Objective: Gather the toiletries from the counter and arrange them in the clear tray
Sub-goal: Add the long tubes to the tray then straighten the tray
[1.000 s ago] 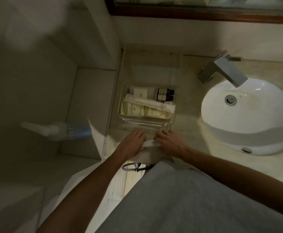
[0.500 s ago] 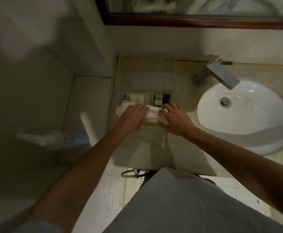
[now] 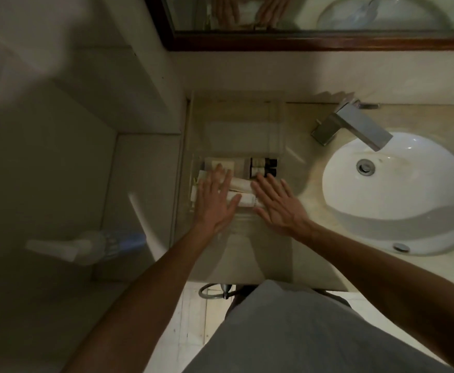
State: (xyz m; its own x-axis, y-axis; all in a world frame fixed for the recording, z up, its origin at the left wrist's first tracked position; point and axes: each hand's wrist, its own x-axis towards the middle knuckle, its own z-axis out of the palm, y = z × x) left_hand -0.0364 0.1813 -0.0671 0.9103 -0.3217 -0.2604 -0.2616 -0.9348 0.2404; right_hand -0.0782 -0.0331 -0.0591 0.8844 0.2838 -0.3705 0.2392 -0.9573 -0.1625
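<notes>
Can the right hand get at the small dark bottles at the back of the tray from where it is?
Probably yes. The right hand lies open and flat, its fingertips just short of the dark bottles, with nothing between them.

The tray is sitting on the counter, left of the sink. Tubes are lying in its near part, small bottles behind them. My left hand and right hand are lying side by side over the tubes.
</notes>
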